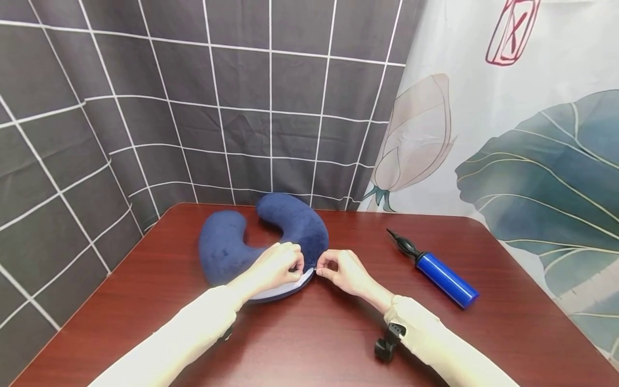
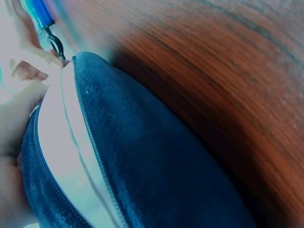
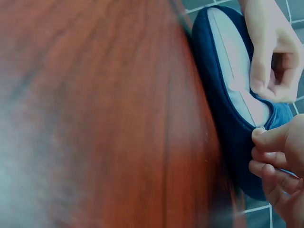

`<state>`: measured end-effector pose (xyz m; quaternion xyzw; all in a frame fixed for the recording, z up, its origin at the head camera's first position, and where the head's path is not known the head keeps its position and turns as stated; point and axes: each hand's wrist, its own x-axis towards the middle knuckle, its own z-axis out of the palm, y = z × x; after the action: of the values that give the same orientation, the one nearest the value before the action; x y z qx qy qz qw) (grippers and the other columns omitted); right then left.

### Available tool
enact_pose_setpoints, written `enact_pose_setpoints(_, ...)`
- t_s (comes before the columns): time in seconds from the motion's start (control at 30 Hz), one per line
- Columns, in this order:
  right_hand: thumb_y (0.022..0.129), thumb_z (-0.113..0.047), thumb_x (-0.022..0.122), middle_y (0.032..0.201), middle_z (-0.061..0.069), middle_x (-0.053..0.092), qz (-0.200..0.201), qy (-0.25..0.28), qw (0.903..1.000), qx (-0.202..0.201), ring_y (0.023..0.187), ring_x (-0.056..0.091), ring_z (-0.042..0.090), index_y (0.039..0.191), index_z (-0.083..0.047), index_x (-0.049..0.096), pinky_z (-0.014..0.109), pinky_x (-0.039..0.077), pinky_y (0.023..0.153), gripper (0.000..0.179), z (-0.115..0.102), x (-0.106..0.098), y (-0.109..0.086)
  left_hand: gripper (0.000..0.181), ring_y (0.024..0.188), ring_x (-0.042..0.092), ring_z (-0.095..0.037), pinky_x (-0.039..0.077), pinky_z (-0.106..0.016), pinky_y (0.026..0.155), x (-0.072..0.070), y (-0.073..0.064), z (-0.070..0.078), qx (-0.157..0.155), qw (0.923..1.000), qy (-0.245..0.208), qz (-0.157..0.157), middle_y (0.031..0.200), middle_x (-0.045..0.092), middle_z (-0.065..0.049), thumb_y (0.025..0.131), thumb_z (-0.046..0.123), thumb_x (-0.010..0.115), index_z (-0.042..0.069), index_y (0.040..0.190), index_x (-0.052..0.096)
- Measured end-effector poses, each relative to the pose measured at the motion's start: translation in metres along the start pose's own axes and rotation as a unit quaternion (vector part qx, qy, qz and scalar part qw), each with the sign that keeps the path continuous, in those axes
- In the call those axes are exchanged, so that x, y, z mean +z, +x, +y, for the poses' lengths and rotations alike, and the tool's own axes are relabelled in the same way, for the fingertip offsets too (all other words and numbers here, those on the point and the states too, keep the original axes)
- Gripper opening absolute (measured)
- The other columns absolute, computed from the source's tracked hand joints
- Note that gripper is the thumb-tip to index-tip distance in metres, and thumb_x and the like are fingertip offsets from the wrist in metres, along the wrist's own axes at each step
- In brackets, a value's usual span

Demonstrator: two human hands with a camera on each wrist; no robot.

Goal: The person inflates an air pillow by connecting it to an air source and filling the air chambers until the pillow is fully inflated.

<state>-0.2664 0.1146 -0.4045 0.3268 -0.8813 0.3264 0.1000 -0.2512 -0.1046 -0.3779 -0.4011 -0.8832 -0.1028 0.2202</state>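
A navy plush U-shaped neck pillow [image 1: 220, 242] lies on the table, its curved back toward me. Along that back its zipper [image 2: 90, 135] gapes, showing a white inner lining [image 2: 57, 126] with a seam down it. My left hand [image 1: 275, 266] reaches over the pillow, thumb and curled fingers pinching the cover at the far edge of the opening. At the right end of the opening, my right hand [image 1: 345, 271] pinches the small zipper pull between thumb and forefinger. The pull itself is mostly hidden by the fingertips in the right wrist view.
A blue hand pump [image 1: 446, 279] with a black nozzle [image 1: 403, 243] lies to the right on the reddish-brown table [image 1: 319, 344]. Behind hang a grey grid curtain [image 1: 242, 107] and a white cloth with a flower print [image 1: 416, 134].
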Motion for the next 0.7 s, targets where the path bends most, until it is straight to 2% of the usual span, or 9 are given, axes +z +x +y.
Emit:
enact_pose_setpoints(0.17,0.083,-0.013,0.077,0.072,-0.009,0.064,-0.006,0.007,0.9999,-0.005,0.068,0.054,0.0,0.078,-0.02,0.068,0.02,0.047,0.066,0.013,0.0,0.0,-0.001,0.012,0.067,0.047,-0.009,0.038,-0.021,0.061,0.0,-0.001,-0.002,0.001,1.0,-0.007,0.0,0.067,0.048,0.007,0.07,0.014,0.074,0.019,0.067,0.063)
enact_pose_setpoints(0.4,0.084,-0.013,0.075,0.073,-0.006,0.066,-0.028,0.061,0.9973,0.031,0.069,0.056,0.001,0.078,-0.018,0.068,0.022,0.05,0.068,0.011,0.003,-0.002,0.005,0.015,0.072,0.044,-0.006,0.037,-0.024,0.068,-0.004,-0.005,-0.004,0.005,0.9996,-0.027,0.011,0.07,0.046,0.009,0.073,0.019,0.076,0.024,0.072,0.061)
enact_pose_setpoints(0.57,0.085,-0.014,0.074,0.072,-0.005,0.065,-0.026,0.061,0.9969,0.043,0.065,0.056,0.003,0.078,-0.018,0.067,0.019,0.048,0.065,0.01,0.005,-0.002,0.01,0.022,0.078,0.052,-0.011,0.041,-0.028,0.069,-0.001,-0.005,0.0,0.024,0.9981,0.043,0.036,0.079,0.053,0.008,0.074,0.025,0.08,0.022,0.08,0.059)
enact_pose_setpoints(0.7,0.085,-0.014,0.074,0.072,-0.004,0.065,-0.025,0.059,0.9962,0.06,0.06,0.056,0.005,0.079,-0.018,0.067,0.019,0.048,0.063,0.01,0.006,-0.001,0.013,0.017,0.079,0.057,-0.015,0.044,-0.03,0.069,0.004,-0.004,0.004,0.018,0.9932,0.096,0.063,0.082,0.058,0.006,0.077,0.025,0.08,0.02,0.081,0.064)
